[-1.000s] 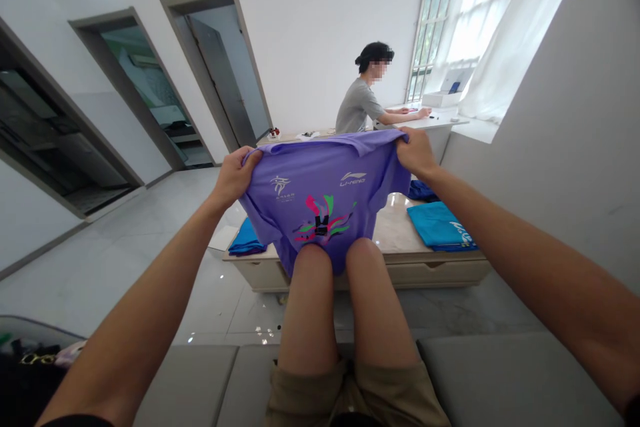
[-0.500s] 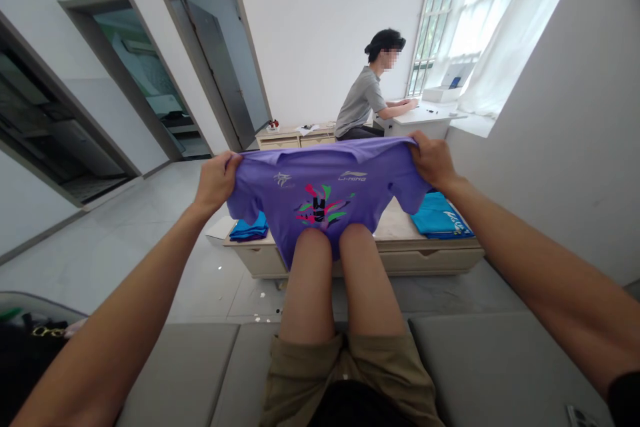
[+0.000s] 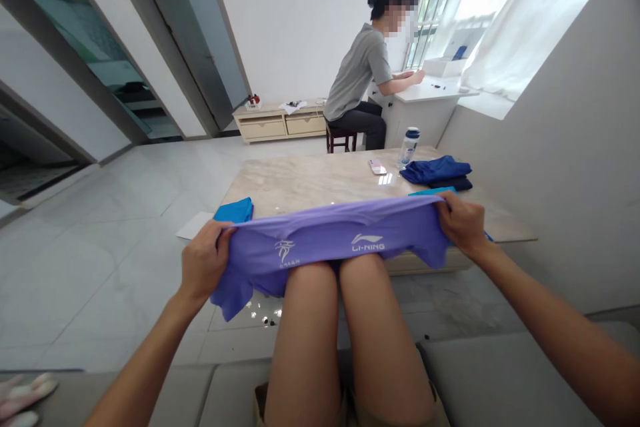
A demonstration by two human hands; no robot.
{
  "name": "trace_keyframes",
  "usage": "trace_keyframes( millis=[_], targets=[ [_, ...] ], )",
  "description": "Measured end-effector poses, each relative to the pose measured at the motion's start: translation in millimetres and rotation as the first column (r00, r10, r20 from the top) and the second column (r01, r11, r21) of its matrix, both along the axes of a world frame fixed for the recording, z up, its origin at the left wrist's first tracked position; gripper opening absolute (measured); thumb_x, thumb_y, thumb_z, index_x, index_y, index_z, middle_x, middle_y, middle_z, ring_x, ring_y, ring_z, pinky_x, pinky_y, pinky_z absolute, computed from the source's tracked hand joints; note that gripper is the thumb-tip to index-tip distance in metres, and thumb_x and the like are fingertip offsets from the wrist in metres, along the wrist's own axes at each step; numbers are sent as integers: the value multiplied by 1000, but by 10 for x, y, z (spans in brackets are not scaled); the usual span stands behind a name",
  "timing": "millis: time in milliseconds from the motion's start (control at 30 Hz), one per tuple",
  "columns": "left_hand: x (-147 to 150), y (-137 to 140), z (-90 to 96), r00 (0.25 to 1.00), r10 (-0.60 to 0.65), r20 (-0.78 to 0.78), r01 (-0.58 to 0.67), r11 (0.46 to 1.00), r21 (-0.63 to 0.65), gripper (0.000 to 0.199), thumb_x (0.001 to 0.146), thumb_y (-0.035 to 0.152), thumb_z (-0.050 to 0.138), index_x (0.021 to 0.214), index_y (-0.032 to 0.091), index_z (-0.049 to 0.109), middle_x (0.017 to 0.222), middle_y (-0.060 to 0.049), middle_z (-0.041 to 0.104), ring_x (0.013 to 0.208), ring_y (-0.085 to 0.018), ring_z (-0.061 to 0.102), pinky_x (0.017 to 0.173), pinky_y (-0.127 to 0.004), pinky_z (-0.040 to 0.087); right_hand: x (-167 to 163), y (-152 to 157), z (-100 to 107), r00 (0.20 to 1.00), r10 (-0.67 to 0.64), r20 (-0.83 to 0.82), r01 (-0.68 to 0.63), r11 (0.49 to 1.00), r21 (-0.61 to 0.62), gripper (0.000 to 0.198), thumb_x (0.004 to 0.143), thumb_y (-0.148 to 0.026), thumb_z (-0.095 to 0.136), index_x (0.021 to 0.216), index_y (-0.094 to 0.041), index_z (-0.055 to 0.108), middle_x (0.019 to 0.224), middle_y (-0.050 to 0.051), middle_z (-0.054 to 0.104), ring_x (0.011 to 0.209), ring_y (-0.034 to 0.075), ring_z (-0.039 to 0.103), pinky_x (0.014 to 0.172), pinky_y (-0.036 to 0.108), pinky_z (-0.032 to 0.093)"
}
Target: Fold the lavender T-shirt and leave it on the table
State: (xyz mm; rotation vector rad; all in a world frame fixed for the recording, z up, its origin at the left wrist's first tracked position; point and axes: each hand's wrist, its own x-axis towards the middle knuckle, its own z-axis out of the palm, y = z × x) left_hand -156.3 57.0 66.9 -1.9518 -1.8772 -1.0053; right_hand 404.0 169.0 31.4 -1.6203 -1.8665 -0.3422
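I sit on a grey sofa [image 3: 500,380] with a purple T-shirt [image 3: 330,240] stretched between my hands. My left hand [image 3: 203,263] grips its left shoulder and my right hand [image 3: 460,221] grips its right shoulder. The shirt hangs low, draped just over my knees [image 3: 330,280], so only its top band with two white logos shows. One sleeve dangles under my left hand.
A marble low table [image 3: 310,183] stands in front of my knees, with a folded blue shirt [image 3: 235,210] at its left, dark blue clothes [image 3: 435,170], a phone [image 3: 377,167] and a bottle [image 3: 410,145] at its right. A person [image 3: 363,90] sits at a white desk [image 3: 430,97] beyond.
My hands have lowered the purple shirt from chest height down onto my knees. The view has tilted down, so the table top now shows.
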Motion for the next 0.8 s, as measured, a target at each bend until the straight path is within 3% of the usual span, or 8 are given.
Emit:
trace_keyframes(
  millis=[133, 200, 333, 400, 467, 567, 700, 800],
  targets=[
    [-56, 121, -510, 998, -12, 61, 20, 991, -135, 39, 110, 50, 43, 105, 29, 75, 105, -7, 82, 95, -28, 78, 78, -36, 56, 62, 28, -626, 998, -61, 2, 61, 989, -134, 62, 110, -55, 24, 99, -24, 77, 69, 17, 72, 64, 35, 70, 61, 38, 39],
    [-130, 348, -704, 995, -23, 98, 46, 972, -232, 38, 109, 50, 44, 107, 29, 76, 108, -7, 83, 98, -30, 80, 81, -38, 59, 48, 268, -751, 994, -83, 74, 99, 960, -263, 55, 112, -51, 29, 104, -24, 76, 74, 16, 75, 68, 34, 73, 61, 36, 38],
    [-194, 1066, -1074, 994, -35, 101, 74, 909, -409, 38, 108, 45, 44, 108, 25, 76, 112, -11, 85, 104, -33, 80, 91, -42, 62, -146, 1004, -891, 985, -43, 164, 126, 833, -538, 40, 114, -43, 42, 104, -23, 75, 93, 15, 80, 86, 33, 77, 67, 34, 44],
    [-103, 1379, -1282, 1000, 3, 29, 10, 908, -419, 37, 107, 38, 44, 115, 22, 76, 120, -15, 83, 111, -35, 79, 95, -45, 62, -316, 1276, -1000, 986, -44, 163, 126, 838, -530, 35, 113, -36, 45, 109, -21, 76, 106, 18, 80, 100, 35, 75, 74, 38, 51],
    [84, 1547, -1508, 999, -1, -52, -19, 926, -377, 40, 106, 32, 45, 129, 18, 74, 134, -20, 78, 124, -38, 74, 103, -50, 60, -519, 1374, -1141, 988, -41, 152, 102, 902, -420, 32, 108, -28, 48, 122, -18, 75, 121, 23, 76, 113, 39, 71, 86, 44, 56],
    [450, 1522, -1825, 984, -153, -94, 108, 924, -366, 45, 110, 30, 43, 146, 19, 68, 152, -19, 70, 141, -36, 66, 118, -53, 53, -830, 1229, -1362, 994, 80, 75, -57, 961, -272, 37, 107, -25, 47, 132, -19, 74, 132, 22, 71, 125, 39, 65, 106, 53, 55],
    [783, 1370, -2127, 948, -317, -31, 271, 853, -446, 49, 115, 36, 39, 154, 22, 65, 164, -15, 62, 153, -32, 58, 132, -54, 42, -1097, 908, -1656, 937, 344, -58, -343, 879, -331, 39, 112, -29, 42, 125, -24, 78, 131, 16, 75, 126, 34, 67, 116, 53, 53],
    [817, 1436, -2268, 946, -325, -6, 281, 828, -485, 54, 115, 39, 38, 160, 22, 61, 172, -14, 54, 162, -31, 48, 137, -56, 35, -1171, 866, -1874, 912, 394, -111, -404, 820, -405, 46, 113, -34, 40, 139, -23, 76, 148, 16, 71, 139, 34, 65, 123, 55, 48]
  ],
)
